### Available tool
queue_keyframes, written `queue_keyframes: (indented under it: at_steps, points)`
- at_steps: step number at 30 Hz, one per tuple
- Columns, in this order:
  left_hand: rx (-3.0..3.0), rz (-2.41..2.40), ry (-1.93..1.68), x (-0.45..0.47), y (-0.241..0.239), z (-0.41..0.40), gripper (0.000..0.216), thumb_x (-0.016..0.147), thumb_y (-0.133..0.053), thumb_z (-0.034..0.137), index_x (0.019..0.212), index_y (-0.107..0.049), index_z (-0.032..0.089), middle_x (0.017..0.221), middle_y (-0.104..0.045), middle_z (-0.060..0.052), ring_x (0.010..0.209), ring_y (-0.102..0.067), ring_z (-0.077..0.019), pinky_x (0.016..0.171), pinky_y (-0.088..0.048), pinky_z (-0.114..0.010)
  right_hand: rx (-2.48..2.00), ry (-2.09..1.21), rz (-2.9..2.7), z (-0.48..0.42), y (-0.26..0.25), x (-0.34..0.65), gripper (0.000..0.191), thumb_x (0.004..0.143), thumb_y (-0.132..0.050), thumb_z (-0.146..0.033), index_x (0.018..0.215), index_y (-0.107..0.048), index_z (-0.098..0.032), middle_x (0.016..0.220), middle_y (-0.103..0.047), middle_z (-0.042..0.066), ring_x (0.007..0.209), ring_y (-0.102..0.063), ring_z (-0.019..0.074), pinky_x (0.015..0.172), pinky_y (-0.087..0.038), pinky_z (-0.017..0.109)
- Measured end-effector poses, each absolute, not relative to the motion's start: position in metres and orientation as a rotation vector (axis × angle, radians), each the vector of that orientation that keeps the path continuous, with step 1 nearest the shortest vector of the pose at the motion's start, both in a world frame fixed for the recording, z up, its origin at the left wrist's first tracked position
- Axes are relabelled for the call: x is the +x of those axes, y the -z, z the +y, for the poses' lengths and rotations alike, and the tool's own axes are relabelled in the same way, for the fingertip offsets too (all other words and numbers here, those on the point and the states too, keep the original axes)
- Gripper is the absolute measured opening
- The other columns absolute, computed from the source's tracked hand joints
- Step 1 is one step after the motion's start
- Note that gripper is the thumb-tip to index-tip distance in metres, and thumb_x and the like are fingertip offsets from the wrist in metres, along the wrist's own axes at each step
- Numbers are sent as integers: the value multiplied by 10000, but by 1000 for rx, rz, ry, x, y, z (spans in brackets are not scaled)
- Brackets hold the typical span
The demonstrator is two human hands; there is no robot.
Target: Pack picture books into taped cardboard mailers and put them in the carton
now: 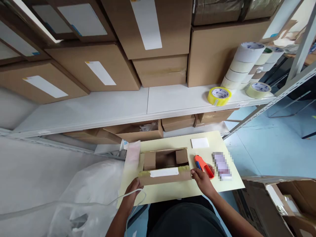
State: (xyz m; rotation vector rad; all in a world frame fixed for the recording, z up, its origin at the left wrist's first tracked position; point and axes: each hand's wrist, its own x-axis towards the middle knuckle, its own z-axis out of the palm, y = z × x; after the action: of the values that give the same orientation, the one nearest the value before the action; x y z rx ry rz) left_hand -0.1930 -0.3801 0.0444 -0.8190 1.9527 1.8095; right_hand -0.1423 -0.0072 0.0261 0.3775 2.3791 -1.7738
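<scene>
A small cardboard box (pixel 149 161) stands on the pale yellow table with its top open. Its near long flap, which carries a white label (pixel 164 172) and strips of tape, is folded outward towards me. My left hand (pixel 132 195) grips the left end of this flap, with its fingertips partly hidden beneath. The right end is pinched between the thumb and fingers of my right hand (pixel 202 180). Just beyond my right hand lies an orange tape dispenser (pixel 204 166) with a blue part on it. A white cable crosses over my left hand.
The table (pixel 158 196) also bears a white card (pixel 199 143) and a blurred-out purple object (pixel 221 165). Behind it, a shelf (pixel 118 105) holds large cartons, stacked tape rolls (pixel 238 70) and a yellow tape roll (pixel 219 96). Plastic wrap (pixel 91 194) lies left; a big open carton (pixel 261 204) stands right.
</scene>
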Motion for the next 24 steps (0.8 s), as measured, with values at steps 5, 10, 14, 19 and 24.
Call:
queue_keyframes:
  at_steps: [5, 10, 14, 19, 24]
  points:
    - [-328, 2135, -1613, -226, -63, -393, 701, 602, -819, 617, 1155, -677, 210, 1240, -732, -136, 1207, -668, -334, 1017, -537, -434, 414, 1617, 2703, -5, -65, -165, 353, 948, -568, -532, 937, -741, -224, 840, -755, 65, 715, -692, 228, 662, -562, 345]
    - [98, 2487, -1090, -257, -92, -390, 624, 555, -885, 479, 1075, -637, 242, 1057, -740, -57, 1028, -701, -271, 920, -530, -373, -162, 1202, 2728, -6, -101, -193, 341, 912, -689, -491, 1156, -761, -264, 973, -772, 51, 800, -718, 211, 741, -573, 323]
    - [296, 2692, -784, -257, -104, -379, 281, 767, -765, 391, 950, -593, 264, 890, -717, 21, 856, -702, -196, 771, -509, -296, -653, 735, 2673, -16, -112, -203, 509, 895, -731, -421, 1369, -666, -249, 1407, -657, 114, 1199, -668, 284, 965, -544, 377]
    - [1112, 2690, -687, -239, -96, -364, 155, 812, -759, 266, 925, -654, 251, 1162, -744, -47, 1176, -653, -251, 987, -509, -372, -751, 159, 2705, -46, -107, -206, 460, 969, -575, -238, 1428, -608, -236, 1452, -618, 150, 1085, -712, 286, 920, -559, 425]
    - [1631, 2522, -481, -235, -80, -339, 287, 921, -648, 288, 1201, -687, 239, 1451, -634, -85, 1395, -520, -281, 1143, -403, -461, -676, -195, 2682, -80, -90, -214, 424, 930, -531, -90, 1315, -668, -201, 1263, -718, 191, 1022, -724, 335, 780, -582, 457]
